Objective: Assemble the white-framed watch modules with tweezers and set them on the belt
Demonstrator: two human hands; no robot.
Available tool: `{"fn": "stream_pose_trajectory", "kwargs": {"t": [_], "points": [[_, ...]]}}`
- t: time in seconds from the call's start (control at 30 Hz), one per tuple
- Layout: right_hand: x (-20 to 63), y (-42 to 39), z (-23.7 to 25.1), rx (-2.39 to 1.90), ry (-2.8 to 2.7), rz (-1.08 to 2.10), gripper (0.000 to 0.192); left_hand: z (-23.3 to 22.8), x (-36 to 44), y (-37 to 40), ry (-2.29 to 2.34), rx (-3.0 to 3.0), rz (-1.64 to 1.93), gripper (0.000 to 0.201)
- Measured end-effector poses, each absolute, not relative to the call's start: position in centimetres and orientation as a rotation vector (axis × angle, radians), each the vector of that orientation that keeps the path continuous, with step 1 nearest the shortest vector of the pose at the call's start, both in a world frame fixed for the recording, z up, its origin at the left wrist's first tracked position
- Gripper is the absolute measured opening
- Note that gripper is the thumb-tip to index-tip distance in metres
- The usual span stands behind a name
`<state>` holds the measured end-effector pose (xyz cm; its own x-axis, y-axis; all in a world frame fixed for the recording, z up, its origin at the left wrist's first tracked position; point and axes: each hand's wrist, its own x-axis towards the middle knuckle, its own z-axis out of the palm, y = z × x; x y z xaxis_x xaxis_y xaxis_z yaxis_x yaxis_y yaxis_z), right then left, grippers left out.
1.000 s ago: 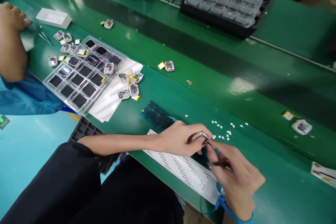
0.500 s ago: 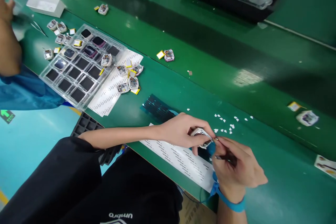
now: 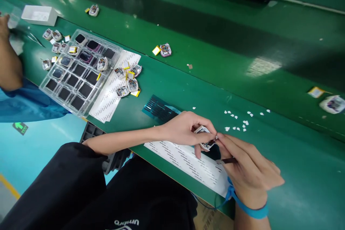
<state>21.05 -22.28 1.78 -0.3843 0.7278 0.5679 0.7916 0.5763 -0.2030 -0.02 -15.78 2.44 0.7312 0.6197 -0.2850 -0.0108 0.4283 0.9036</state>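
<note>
- Green tabletop point(image 3: 188, 90) in the head view carries a printed white sheet point(image 3: 185, 161) at its near edge; above it the left hand point(image 3: 185, 133) pinches a small square module point(image 3: 205, 138) between thumb and fingers.
- Right hand point(image 3: 248, 172), with a blue wrist strap point(image 3: 252, 210), touches the module's edge with its fingertips and grips a thin dark tool point(image 3: 229, 160).
- White flecks point(image 3: 237, 124) lie just beyond.
- Clear tray point(image 3: 78, 72) sits far left, loose modules point(image 3: 128, 79) beside it.
</note>
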Motion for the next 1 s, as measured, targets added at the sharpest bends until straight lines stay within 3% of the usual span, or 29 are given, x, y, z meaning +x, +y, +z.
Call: {"fn": "stream_pose_trajectory", "kwargs": {"t": [0.2, 0.43, 0.6, 0.87, 1.0], "points": [[22.0, -22.4, 1.4, -1.115, -2.287, -0.189, 0.081, 2.3, -0.1, -15.6, 0.664, 1.125, 0.400, 0.011], [21.6, -22.5, 0.9, -1.496, -2.046, -0.270, 0.057, 2.6, 0.1, -15.7, 0.736, 1.128, 0.381, 0.026], [21.5, -22.7, 0.9, -1.451, -2.148, -0.043, 0.053, 3.0, 0.0, -15.6, 0.726, 1.077, 0.401, 0.045], [21.9, -22.9, 1.5, -1.369, -2.156, 0.088, 0.051, 2.7, -0.1, -15.8, 0.797, 1.154, 0.462, 0.019], [21.8, -23.3, 1.4, -1.344, -2.201, 0.109, 0.053, 2.3, -0.3, -16.3, 0.764, 1.240, 0.462, 0.017]]}}
